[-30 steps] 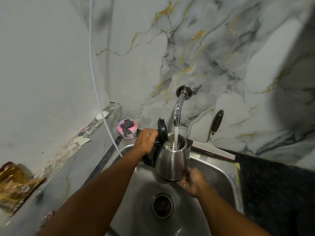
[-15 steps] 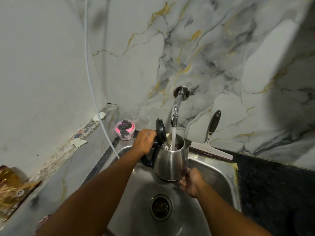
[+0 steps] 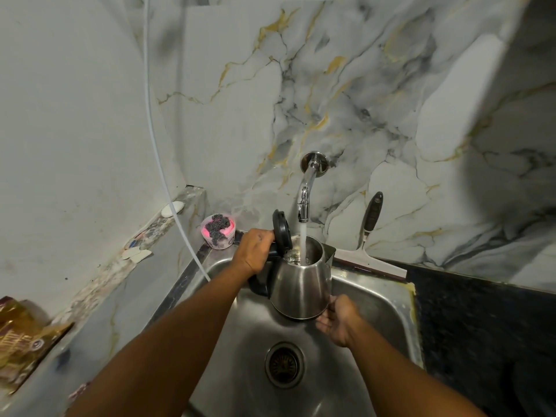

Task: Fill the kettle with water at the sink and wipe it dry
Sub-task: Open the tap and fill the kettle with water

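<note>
You hold the stainless steel kettle over the sink, directly under the wall tap, and it is raised clear of the basin floor. Your left hand is wrapped around the black handle on the kettle's left side, fingers closed over its top near the hinge. Your right hand cups the kettle's lower right edge from beneath, fingers curled against the base rim. The black lid stands flipped up on the left of the kettle's mouth, nearly vertical. A stream of water falls from the tap's spout straight into the open mouth, and water shows inside near the top. The pouring lip points right, toward the counter.

Below the kettle, the round drain sits in the basin floor. Left of the kettle, at the sink's back corner, a pink tub holds a dark steel scourer. Right of the kettle, a squeegee leans against the marble-patterned wall, its black grip up and its blade resting along the sink's back edge. A thin white hose hangs down the wall left of the kettle and ends near the sink's left rim. Far left of the kettle, a gold-printed packet lies on the ledge.
</note>
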